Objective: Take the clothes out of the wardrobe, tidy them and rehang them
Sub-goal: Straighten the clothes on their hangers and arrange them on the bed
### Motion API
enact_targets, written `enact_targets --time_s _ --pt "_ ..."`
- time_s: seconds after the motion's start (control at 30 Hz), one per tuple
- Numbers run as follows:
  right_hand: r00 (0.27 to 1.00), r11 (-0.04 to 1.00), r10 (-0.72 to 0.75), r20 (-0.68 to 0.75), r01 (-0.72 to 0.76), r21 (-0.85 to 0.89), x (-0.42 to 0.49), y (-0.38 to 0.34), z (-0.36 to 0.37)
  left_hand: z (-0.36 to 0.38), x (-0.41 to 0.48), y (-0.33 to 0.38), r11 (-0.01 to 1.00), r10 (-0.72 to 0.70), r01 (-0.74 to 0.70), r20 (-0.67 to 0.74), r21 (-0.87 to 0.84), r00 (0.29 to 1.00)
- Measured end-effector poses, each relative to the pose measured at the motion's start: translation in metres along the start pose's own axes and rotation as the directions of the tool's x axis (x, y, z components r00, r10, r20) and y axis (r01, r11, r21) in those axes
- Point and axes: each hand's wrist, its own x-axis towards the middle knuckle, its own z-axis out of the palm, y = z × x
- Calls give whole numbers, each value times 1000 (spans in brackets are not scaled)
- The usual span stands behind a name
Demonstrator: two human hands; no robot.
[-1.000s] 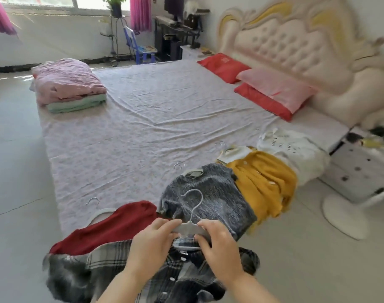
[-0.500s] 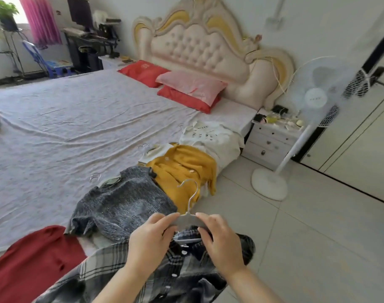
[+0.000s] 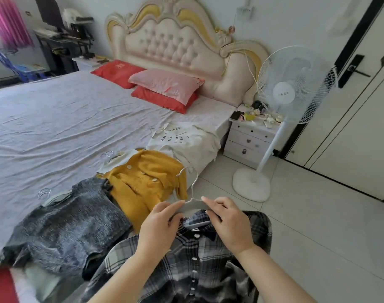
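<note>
Left hand (image 3: 158, 225) and right hand (image 3: 231, 224) pinch the hanger (image 3: 191, 204); fan (image 3: 283, 94) stands beyond.

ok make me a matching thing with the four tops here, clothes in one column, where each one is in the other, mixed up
Things:
1. plaid shirt
2. yellow cardigan
3. grey knit top
4. white printed top

Places:
a. on the bed, closest to the nightstand
b. on the bed, between 3 and 4
c. on the hanger pinched by the left hand and right hand
d. on the bed, furthest left of the four

Pairs: 1-c, 2-b, 3-d, 4-a
</note>
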Motion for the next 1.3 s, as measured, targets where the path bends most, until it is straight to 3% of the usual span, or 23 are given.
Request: enact_targets --time_s 0.43,0.57,0.93,1.3 --pt "991 992 124 42 -124 13 155 183 32 122 215 14 999 17 -13 94 -43 995" --pt "997 997 71 35 -71 -11 209 231 42 146 279 19 999 -20 23 94 -31 995" --pt "980 984 -135 145 115 138 386 380 103 226 459 21 979 -205 205 -47 2 978" --pt "910 923 -361 202 318 217 568 425 181 230 613 -22 937 -341 348 -232 -13 911"
